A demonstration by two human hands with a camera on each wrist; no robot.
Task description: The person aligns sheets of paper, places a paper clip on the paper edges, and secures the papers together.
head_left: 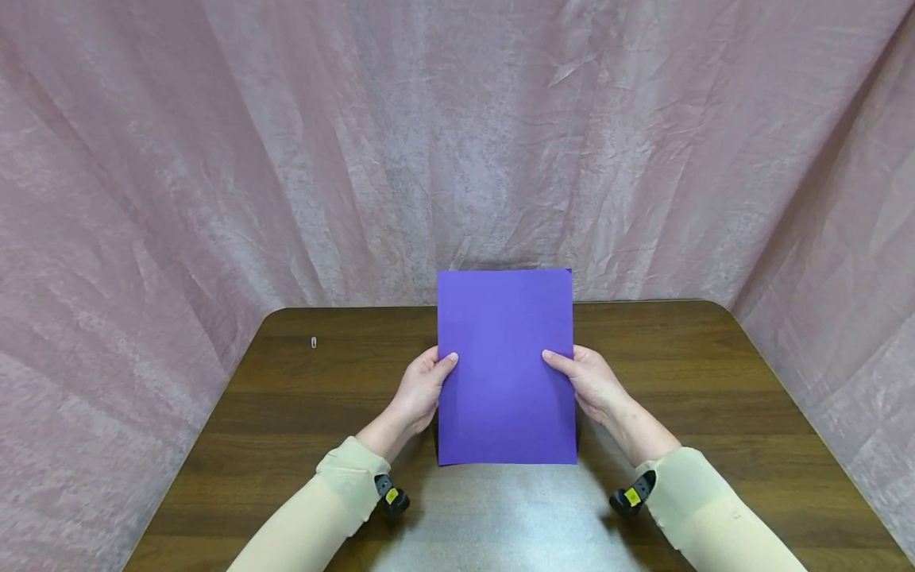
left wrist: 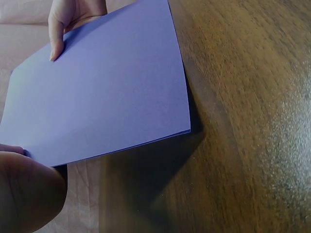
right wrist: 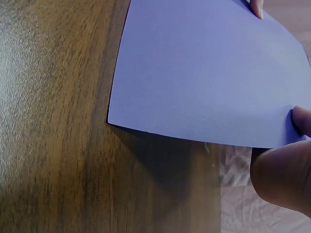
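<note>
A sheet of purple paper point(head_left: 506, 413) is held upright over the middle of the table, and its lower edge is close to the tabletop. In the left wrist view a second thin edge shows beneath the paper point(left wrist: 121, 92) near one corner. My left hand point(head_left: 422, 385) pinches the paper's left side, thumb on the front and fingers hidden behind. On the opposite side my right hand point(head_left: 596, 381) grips it the same way. The right wrist view shows the paper point(right wrist: 204, 82) bowing slightly between the hands.
A small paper clip point(head_left: 313, 342) lies at the far left of the brown wooden table point(head_left: 286, 445). Pink curtains point(head_left: 429, 143) hang behind the table and along both sides. Light glares off the tabletop near the front.
</note>
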